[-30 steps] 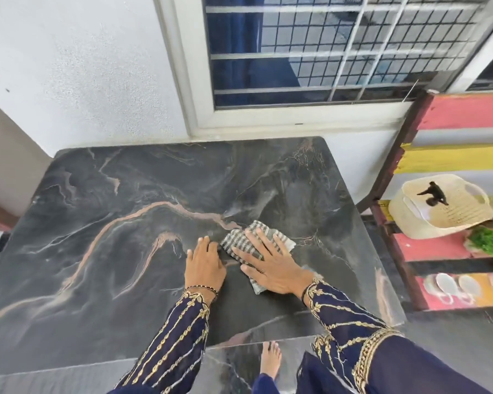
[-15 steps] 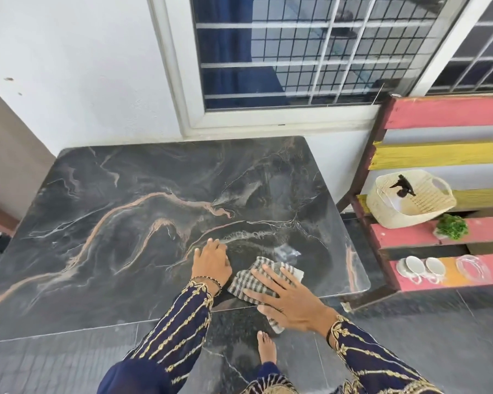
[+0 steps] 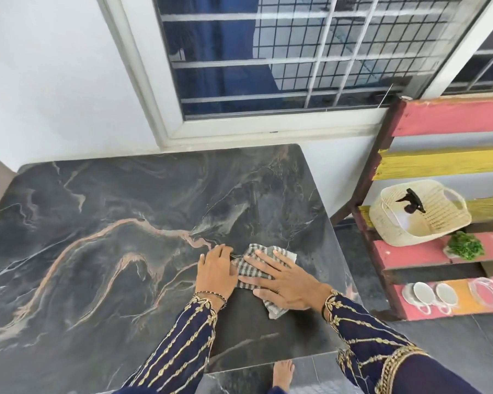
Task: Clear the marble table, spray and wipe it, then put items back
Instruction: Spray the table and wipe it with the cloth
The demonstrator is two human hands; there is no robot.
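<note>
The dark marble table (image 3: 111, 251) with pink and white veins fills the left and middle of the head view. A grey-and-white checked cloth (image 3: 256, 265) lies on its right part. My right hand (image 3: 285, 282) presses flat on the cloth with fingers spread. My left hand (image 3: 217, 271) rests flat on the marble, its fingers touching the cloth's left edge. A spray bottle with a black trigger (image 3: 411, 204) stands in a woven basket (image 3: 396, 231) on the shelf to the right.
A painted wooden shelf (image 3: 444, 118) stands right of the table, holding a small green plant (image 3: 466, 245), white cups (image 3: 433, 294) and a glass dish (image 3: 485, 291). A barred window (image 3: 296, 58) and white wall back the table. My bare foot (image 3: 282, 373) shows below the front edge.
Both hands and the cloth slid toward the table's front edge, then moved back up onto the marble, away from me. The camera view shifted along.
</note>
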